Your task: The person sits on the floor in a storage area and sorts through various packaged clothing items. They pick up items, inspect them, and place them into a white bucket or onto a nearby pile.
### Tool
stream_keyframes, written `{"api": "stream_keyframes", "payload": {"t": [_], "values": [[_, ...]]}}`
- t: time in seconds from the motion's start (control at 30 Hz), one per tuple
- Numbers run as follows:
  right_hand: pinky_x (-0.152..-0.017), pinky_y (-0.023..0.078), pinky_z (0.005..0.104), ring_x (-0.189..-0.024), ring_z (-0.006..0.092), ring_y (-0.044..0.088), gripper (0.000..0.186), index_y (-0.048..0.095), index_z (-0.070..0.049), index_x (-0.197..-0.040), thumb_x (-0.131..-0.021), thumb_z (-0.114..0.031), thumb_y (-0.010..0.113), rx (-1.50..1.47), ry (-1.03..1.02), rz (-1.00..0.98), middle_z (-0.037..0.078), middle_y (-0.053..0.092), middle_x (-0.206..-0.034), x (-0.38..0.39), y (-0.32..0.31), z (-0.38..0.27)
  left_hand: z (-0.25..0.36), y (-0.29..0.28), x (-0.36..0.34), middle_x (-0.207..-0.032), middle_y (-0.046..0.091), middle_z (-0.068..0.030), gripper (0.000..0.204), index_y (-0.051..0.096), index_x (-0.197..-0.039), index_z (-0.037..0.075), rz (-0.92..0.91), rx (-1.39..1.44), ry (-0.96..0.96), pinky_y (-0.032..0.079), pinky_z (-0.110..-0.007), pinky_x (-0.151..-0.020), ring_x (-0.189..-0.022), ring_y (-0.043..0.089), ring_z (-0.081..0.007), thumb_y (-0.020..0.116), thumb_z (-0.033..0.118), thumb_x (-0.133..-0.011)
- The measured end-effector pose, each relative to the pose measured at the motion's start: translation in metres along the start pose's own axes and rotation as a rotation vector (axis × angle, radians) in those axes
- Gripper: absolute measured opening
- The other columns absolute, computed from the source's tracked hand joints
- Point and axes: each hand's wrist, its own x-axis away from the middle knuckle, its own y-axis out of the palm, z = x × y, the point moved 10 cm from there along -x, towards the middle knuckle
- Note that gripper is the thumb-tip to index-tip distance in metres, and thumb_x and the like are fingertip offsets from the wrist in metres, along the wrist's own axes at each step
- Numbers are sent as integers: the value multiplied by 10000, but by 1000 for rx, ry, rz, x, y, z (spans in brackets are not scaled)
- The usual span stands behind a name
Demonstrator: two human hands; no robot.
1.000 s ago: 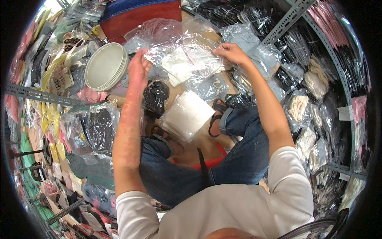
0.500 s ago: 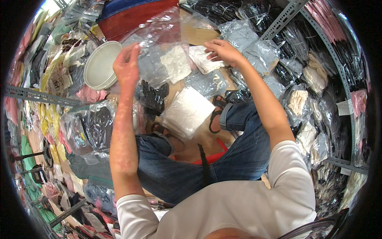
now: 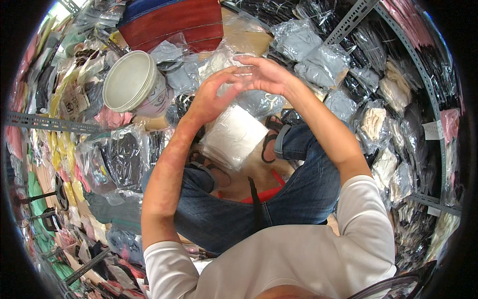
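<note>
My left hand [image 3: 213, 97] and my right hand [image 3: 269, 75] meet in front of me, fingertips overlapping, thumbs apart from the fingers. A clear plastic bag [image 3: 231, 48] lies or hangs just beyond them; a shiny film seems to run between the fingertips, both hands pinching it. Partly hidden behind my hands is a whitish folded cloth [image 3: 215, 65]. Below them, between my feet, a stack of white folded cloths [image 3: 236, 135] in clear plastic lies on the floor.
Nested white buckets [image 3: 128, 83] stand at the left. Behind is a red and blue case [image 3: 172, 27]. Grey bagged garments [image 3: 323, 65] lie at the right. Metal racks [image 3: 353, 22] packed with bagged clothing surround me. A red stool edge [image 3: 269, 193] shows between my legs.
My left hand has swung right and down, away from the buckets, to meet my right hand. The spread plastic bag has come with it and bunched up. My right hand has shifted slightly left.
</note>
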Motion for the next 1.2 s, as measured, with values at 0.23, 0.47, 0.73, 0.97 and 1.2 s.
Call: {"api": "stream_keyframes", "payload": {"t": [0.23,0.47,0.73,0.97,1.2], "values": [[-936,510,403,-1148,263,595,501,408,-102,-1456,-1040,-377,357,32,2,-103,114,527,-1370,2,18,8,-81,2,18,-1259,587,-200,620,455,-1347,-50,186,317,-617,445,-340,-982,-1164,567,-249,639,373,-932],[-963,426,347,-1112,196,586,513,478,-145,-1420,-1034,-454,339,240,9,-123,60,560,-1345,5,32,18,-126,14,35,-1312,556,-194,513,392,-1386,-43,125,488,-740,483,-378,-968,-1181,566,-282,511,261,-991],[-956,479,339,-1143,214,587,572,494,-90,-1380,-968,-487,521,431,-145,48,125,578,-1299,0,-24,-76,-125,-54,35,-1383,499,-216,485,395,-1413,-33,356,490,-812,475,-432,-1010,-1280,495,-311,389,267,-1032],[-860,527,434,-978,267,600,605,539,-26,-1224,-880,-518,620,145,98,527,142,613,-1113,-89,-222,-34,-136,-89,35,-1394,493,-212,512,456,-1379,-42,384,402,-797,452,-432,-1026,-1279,496,-316,382,331,-1037],[-923,443,611,-1188,441,482,953,251,21,-1463,-835,-580,642,-147,304,817,340,335,-1416,-118,-306,138,-149,-93,41,-1399,502,-185,519,504,-1354,-37,343,262,-786,452,-404,-1021,-1251,521,-289,395,357,-1034]]}}
